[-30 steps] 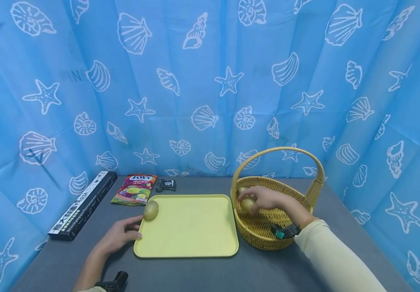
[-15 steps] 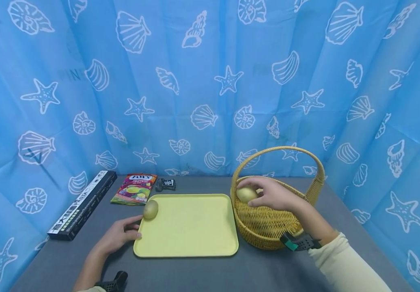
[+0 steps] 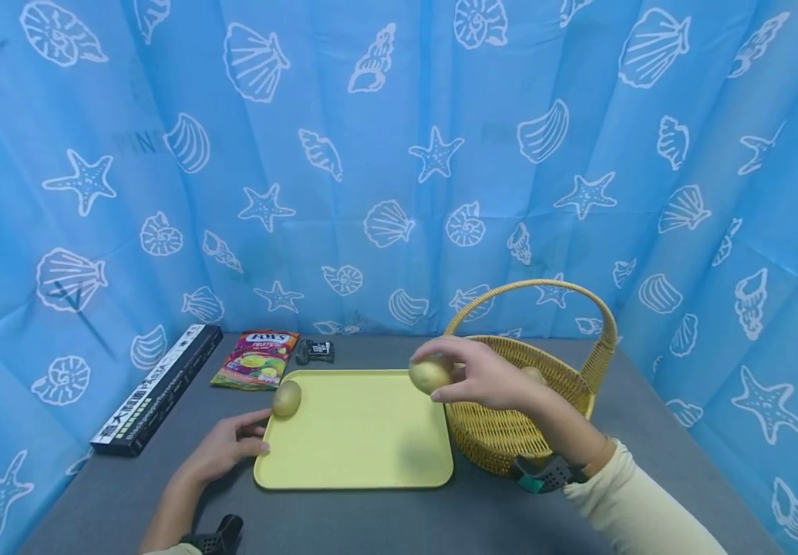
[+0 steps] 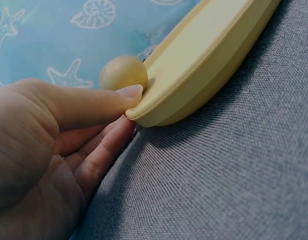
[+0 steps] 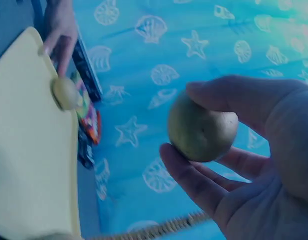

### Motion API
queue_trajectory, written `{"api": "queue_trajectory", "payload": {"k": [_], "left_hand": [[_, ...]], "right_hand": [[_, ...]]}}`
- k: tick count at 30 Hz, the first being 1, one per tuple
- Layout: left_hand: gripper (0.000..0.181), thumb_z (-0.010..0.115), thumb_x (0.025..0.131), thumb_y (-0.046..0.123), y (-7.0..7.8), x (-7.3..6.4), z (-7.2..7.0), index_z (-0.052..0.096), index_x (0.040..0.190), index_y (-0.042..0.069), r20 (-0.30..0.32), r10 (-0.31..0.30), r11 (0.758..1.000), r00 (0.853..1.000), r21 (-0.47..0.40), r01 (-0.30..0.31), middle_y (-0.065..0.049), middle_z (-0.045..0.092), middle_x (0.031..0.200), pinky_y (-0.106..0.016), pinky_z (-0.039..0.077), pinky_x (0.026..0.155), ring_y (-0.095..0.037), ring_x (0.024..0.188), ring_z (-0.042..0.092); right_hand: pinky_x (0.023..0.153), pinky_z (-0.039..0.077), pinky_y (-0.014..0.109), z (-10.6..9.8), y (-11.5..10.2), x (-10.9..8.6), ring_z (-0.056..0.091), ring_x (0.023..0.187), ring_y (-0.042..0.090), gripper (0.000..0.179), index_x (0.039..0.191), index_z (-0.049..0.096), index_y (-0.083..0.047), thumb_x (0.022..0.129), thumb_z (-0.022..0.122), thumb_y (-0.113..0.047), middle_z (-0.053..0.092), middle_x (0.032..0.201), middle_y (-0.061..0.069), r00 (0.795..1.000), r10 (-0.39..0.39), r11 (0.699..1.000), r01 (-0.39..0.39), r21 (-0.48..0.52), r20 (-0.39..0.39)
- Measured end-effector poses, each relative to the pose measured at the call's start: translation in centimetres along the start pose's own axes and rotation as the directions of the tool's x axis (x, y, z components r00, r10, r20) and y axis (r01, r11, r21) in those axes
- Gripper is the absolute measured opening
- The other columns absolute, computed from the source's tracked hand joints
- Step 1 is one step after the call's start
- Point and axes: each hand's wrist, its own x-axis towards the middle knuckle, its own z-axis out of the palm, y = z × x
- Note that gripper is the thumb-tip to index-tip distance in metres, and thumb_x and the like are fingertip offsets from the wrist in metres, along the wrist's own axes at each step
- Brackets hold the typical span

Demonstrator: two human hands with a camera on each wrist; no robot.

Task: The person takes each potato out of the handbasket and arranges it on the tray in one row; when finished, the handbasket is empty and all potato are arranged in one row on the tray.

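Observation:
My right hand (image 3: 485, 374) holds a potato (image 3: 430, 375) between thumb and fingers, in the air over the right side of the yellow tray (image 3: 364, 432). In the right wrist view the potato (image 5: 201, 127) is round, with a small dimple. My left hand (image 3: 227, 449) pinches the tray's left rim; the left wrist view has the thumb (image 4: 126, 95) on top and fingers below. Another potato (image 3: 287, 398) lies at the tray's upper left, near my left fingertips. Under my right arm stands a wicker basket (image 3: 503, 447), where part of one more potato (image 3: 533, 375) shows.
The basket's tall handle (image 3: 530, 284) arches above it. Behind the tray lie a candy bag (image 3: 256, 361) and a small black item (image 3: 315, 351). A long black-and-white pasta box (image 3: 156, 391) is at the left. A blue shell-patterned curtain (image 3: 399, 169) surrounds the grey table.
My right hand has lifted a potato out of the basket and moved left, over the tray's right edge. My left hand has stayed on the tray rim.

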Motion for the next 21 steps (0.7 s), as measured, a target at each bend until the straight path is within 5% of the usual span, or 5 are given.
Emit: {"api": "queue_trajectory", "payload": {"k": [9,21], "left_hand": [[0.070,0.079,0.081,0.024,-0.1,-0.1,0.0,0.050,0.140,-0.001,-0.003,0.021,1.000,1.000,0.004,-0.021,-0.009,0.065,0.111,-0.049,0.047,0.088,-0.025,0.102,0.059],[0.069,0.078,0.082,0.025,-0.1,0.0,-0.1,0.050,0.140,0.000,0.007,0.023,1.000,1.000,0.003,-0.023,-0.010,0.065,0.112,-0.051,0.047,0.089,-0.026,0.103,0.059]], "right_hand": [[0.079,0.054,0.033,3.4,0.5,3.0,0.056,0.108,0.026,0.057,0.126,0.061,-0.011,0.075,0.076,0.007,0.051,0.129,0.008,0.999,-0.007,0.997,0.003,0.080,0.053],[0.071,0.050,0.028,9.5,4.7,7.8,0.058,0.093,0.019,0.054,0.122,0.065,-0.013,0.072,0.085,-0.012,0.062,0.113,0.004,0.988,0.150,0.982,-0.153,-0.110,-0.027]]}}
